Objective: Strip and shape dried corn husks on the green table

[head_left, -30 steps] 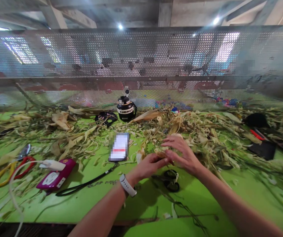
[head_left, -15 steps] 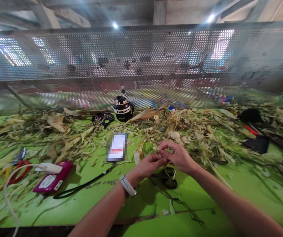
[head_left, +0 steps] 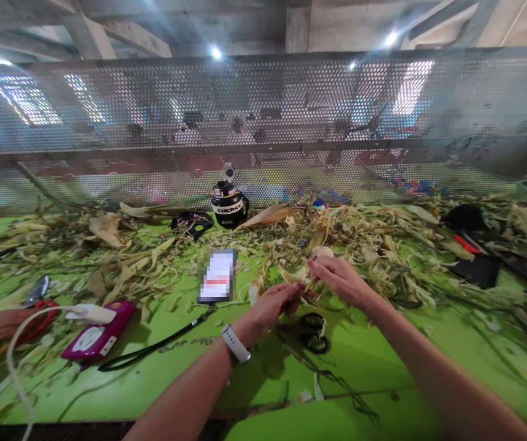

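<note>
My left hand (head_left: 278, 305), with a white watch band (head_left: 236, 344) at its wrist, is closed in a pinch on a pale strip of corn husk (head_left: 301, 280). Close by on the right, my right hand (head_left: 341, 279) has its thumb and fingers pressed together at the strip's other side; its fingertips are partly hidden and what they grip is too small to make out. Black-handled scissors (head_left: 315, 334) lie on the green table just below both hands. Shredded dry husks (head_left: 369, 245) are heaped behind and to the right of my hands.
Another person's hand (head_left: 3, 327) reaches in from the left onto red-and-yellow-handled scissors (head_left: 45, 313). A phone (head_left: 217, 275) with a strap, a purple power bank (head_left: 100, 331) with a white cable, and a black jug (head_left: 228, 205) stand or lie left of centre. A perforated metal screen (head_left: 263, 122) closes off the back.
My hands have drawn apart slightly, the right one moving right, and the pale husk shows between them. Another person's hand has come in at the left onto the red-and-yellow-handled scissors.
</note>
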The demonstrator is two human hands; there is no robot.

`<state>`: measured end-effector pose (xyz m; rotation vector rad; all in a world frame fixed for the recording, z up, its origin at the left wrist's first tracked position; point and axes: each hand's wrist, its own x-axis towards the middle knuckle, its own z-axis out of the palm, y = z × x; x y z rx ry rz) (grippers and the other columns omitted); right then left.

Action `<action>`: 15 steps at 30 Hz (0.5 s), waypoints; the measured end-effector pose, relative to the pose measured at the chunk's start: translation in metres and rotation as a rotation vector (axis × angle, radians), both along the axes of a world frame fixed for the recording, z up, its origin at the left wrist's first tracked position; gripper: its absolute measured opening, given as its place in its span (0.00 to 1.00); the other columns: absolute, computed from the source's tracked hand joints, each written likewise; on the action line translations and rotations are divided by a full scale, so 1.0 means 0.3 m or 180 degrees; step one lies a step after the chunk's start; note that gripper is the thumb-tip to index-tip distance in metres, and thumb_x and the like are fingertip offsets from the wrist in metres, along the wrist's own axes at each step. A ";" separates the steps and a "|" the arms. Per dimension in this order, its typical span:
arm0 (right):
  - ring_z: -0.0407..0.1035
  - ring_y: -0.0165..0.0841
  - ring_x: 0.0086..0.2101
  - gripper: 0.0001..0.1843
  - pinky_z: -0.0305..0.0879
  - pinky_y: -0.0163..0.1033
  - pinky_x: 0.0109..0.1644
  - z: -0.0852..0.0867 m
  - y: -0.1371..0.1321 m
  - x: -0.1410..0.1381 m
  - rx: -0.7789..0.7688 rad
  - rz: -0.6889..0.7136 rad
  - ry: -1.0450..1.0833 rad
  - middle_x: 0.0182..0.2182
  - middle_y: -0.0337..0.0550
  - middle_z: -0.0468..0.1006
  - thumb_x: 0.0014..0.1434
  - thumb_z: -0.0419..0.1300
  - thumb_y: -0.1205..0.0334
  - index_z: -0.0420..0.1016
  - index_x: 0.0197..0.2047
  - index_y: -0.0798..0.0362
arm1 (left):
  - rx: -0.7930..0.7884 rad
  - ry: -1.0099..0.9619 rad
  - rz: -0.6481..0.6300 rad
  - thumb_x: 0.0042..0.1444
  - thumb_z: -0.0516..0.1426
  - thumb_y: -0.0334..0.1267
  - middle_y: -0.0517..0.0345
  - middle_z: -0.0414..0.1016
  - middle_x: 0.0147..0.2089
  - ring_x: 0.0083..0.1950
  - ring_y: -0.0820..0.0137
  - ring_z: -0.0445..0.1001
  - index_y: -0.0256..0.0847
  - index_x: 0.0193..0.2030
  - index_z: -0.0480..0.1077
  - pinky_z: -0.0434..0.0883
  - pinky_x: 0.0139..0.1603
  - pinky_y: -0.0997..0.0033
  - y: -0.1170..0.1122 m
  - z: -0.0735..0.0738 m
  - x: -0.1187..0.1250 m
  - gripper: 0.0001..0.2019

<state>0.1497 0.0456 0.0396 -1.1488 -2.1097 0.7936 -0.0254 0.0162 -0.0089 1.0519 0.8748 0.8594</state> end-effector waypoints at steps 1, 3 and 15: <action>0.56 0.26 0.24 0.22 0.52 0.33 0.27 -0.002 0.002 0.005 -0.0059 0.0100 -0.0104 0.20 0.35 0.61 0.60 0.48 0.48 0.64 0.22 0.55 | -0.0030 -0.0081 0.0016 0.47 0.58 0.54 0.63 0.60 0.21 0.23 0.79 0.53 0.34 0.30 0.73 0.49 0.24 0.75 0.001 0.001 -0.002 0.20; 0.54 0.25 0.22 0.21 0.50 0.32 0.25 -0.011 0.003 0.004 -0.0180 0.0240 -0.0163 0.19 0.34 0.59 0.59 0.49 0.48 0.63 0.22 0.55 | -0.0067 -0.0141 -0.0086 0.45 0.60 0.52 0.64 0.59 0.21 0.23 0.79 0.53 0.35 0.30 0.73 0.49 0.24 0.75 0.001 0.004 -0.005 0.19; 0.51 0.25 0.19 0.24 0.48 0.32 0.23 -0.047 0.011 -0.017 0.0026 -0.0564 0.0218 0.15 0.33 0.56 0.58 0.49 0.46 0.56 0.18 0.53 | 0.0178 -0.0303 -0.0093 0.45 0.63 0.45 0.65 0.59 0.23 0.24 0.80 0.54 0.36 0.31 0.71 0.50 0.25 0.77 0.001 0.024 -0.014 0.13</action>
